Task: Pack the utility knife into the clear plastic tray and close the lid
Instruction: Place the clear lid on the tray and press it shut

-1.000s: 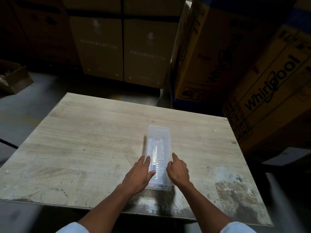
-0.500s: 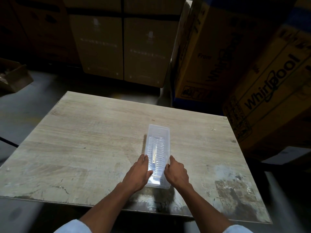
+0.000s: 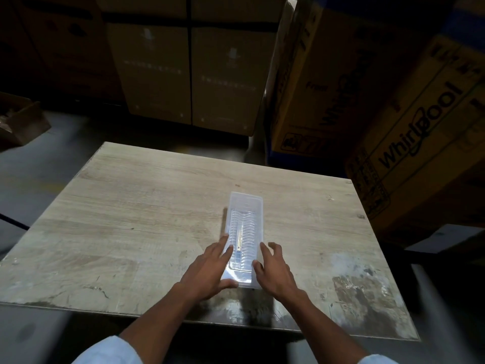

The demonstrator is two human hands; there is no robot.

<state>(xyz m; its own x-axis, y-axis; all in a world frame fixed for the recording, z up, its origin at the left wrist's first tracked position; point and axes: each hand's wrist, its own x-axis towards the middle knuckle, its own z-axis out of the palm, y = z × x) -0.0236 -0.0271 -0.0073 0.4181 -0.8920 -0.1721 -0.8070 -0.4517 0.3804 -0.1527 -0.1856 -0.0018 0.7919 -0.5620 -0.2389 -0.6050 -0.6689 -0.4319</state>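
The clear plastic tray (image 3: 244,206) lies lengthwise on the wooden table (image 3: 147,206), its ribbed lid down over it. Through the lid I see the utility knife (image 3: 239,241), a thin yellowish strip running along the tray's middle. My left hand (image 3: 207,271) lies flat against the tray's near left side, fingers straight on the rim and thumb at the near corner. My right hand (image 3: 275,271) sits at the near right side with fingers spread; its thumb and forefinger touch the edge, the other fingers are lifted.
Large cardboard appliance boxes (image 3: 409,132) crowd the table's far right corner, and more boxes (image 3: 191,69) stand behind the far edge. A small open carton (image 3: 18,122) sits on the floor at the left. The table's near right surface is stained.
Both hands slid back toward the tray's near end and loosened; the right hand's fingers have spread and lifted. The tray has stayed in place.
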